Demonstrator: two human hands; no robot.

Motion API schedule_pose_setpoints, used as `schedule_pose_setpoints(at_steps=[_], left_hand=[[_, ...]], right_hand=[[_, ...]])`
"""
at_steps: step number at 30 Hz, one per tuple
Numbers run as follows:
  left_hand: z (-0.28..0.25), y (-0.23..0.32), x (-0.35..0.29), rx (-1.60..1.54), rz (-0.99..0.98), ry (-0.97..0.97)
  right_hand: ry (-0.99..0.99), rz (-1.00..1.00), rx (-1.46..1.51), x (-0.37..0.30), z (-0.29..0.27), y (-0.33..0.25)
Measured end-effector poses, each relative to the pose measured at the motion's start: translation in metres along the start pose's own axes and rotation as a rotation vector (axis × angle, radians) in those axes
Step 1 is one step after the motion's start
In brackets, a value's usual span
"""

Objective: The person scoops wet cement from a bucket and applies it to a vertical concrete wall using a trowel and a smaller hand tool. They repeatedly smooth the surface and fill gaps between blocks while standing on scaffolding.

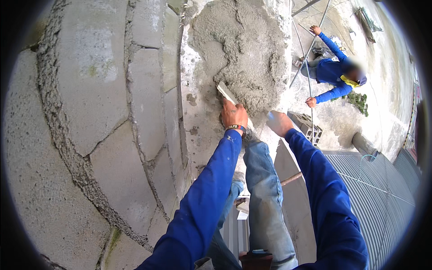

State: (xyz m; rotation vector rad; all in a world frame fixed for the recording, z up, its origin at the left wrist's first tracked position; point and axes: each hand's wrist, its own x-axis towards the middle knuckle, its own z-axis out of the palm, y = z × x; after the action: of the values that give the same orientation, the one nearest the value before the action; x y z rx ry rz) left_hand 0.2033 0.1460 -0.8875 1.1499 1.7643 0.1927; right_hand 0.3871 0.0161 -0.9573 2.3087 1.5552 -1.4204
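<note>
A rough grey concrete-block wall [96, 76] stood left of, and a pale concrete ledge [194, 130] under, lumpy wet grey mortar [258, 58]. By the mortar's near edge, the blurred right hand [280, 123] looked curled, contents unclear; the left hand [234, 115] grasped a flat, pale trowel [226, 93]. Pushed too hard, mortar could have slid off rightward.

Mortar [256, 54] lies right of the block wall [94, 81].

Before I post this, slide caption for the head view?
Left hand holding a trowel by spread mortar, block wall alongside.
</note>
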Motion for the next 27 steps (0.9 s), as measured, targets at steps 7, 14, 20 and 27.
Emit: schedule_pose_setpoints(at_steps=[7,14,20,27], left_hand=[[-0.252,0.101,-0.240,0.191,0.093,0.003],[-0.496,0.041,-0.522,0.537,-0.186,-0.029],[-0.522,-0.097,-0.718,0.255,-0.521,0.172],[-0.377,-0.191,-0.904,-0.121,-0.840,0.488]], right_hand=[[-0.050,-0.057,0.023,-0.191,-0.206,-0.148],[-0.047,-0.446,-0.246,-0.416,-0.391,-0.311],[-0.395,-0.779,-0.360,-0.546,-0.479,-0.465],[-0.662,-1.153,-0.651,-0.683,-0.474,-0.623]])
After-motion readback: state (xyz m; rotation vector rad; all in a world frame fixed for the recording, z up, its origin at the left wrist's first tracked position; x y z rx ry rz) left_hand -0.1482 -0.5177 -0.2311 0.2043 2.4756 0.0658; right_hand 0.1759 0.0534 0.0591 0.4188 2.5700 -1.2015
